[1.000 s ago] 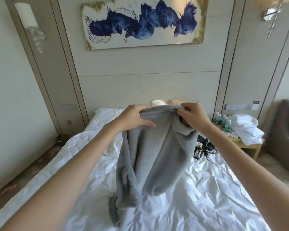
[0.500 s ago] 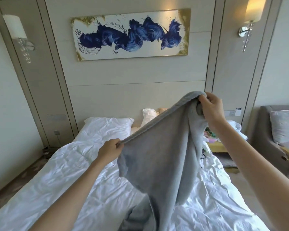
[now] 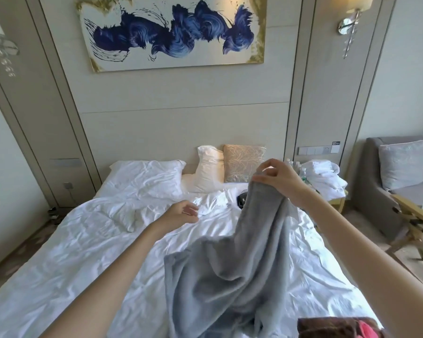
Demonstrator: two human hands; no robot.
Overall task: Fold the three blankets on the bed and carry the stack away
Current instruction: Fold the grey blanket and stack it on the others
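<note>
A grey fleece blanket (image 3: pixel 232 259) hangs from my right hand (image 3: pixel 277 180), which pinches its top edge above the right half of the bed (image 3: pixel 66 242). The rest of the blanket trails down onto the white sheet toward me. My left hand (image 3: pixel 182 213) hovers over the middle of the bed, fingers loosely curled and holding nothing. At the bottom right edge lies a dark brown blanket (image 3: pixel 332 329) with a pink-red one (image 3: pixel 365 331) beside it, both only partly in view.
White pillows (image 3: pixel 147 176) and a beige cushion (image 3: pixel 243 163) lean at the headboard. A small black device (image 3: pixel 242 200) lies on the sheet. A bedside table carries white towels (image 3: pixel 324 175) and bottles. A grey sofa (image 3: pixel 386 181) and a wooden rack (image 3: pixel 415 220) stand at right.
My left hand has let go of the grey blanket and moved away to the left. My right hand has come down, and the blanket now droops onto the bed.
</note>
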